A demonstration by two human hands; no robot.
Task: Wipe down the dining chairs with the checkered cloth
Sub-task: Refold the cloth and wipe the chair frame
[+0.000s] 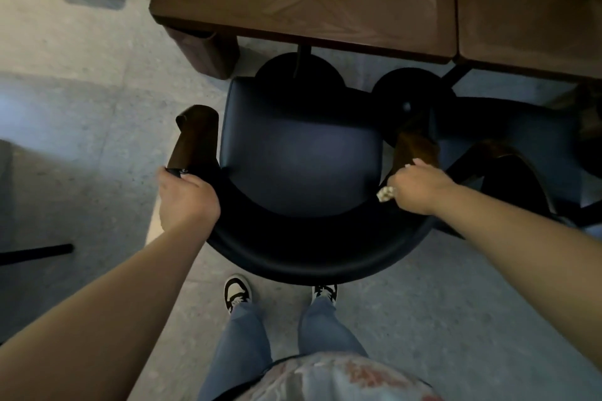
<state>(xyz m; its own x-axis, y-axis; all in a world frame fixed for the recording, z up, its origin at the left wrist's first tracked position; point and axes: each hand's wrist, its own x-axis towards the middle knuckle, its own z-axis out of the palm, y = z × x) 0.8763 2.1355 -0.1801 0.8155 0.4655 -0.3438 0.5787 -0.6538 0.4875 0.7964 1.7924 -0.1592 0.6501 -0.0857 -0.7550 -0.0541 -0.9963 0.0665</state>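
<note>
A brown tabletop point(325, 6) stands beyond the dark chair point(299, 153). The left hand point(185, 195) curls its grip round the chair's backrest end; the right hand point(420, 187) clutches the bunched cloth point(386, 194) against the right armrest.

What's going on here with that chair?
A person stands behind a dark chair drawn up near a wooden table. The left hand grips the left end of the curved backrest, beside the wooden armrest. The right hand holds a bunched cloth against the right end of the backrest; only a small bit of cloth shows. It looks like the chair is being steadied and wiped. A second chair stands to the right.
</note>
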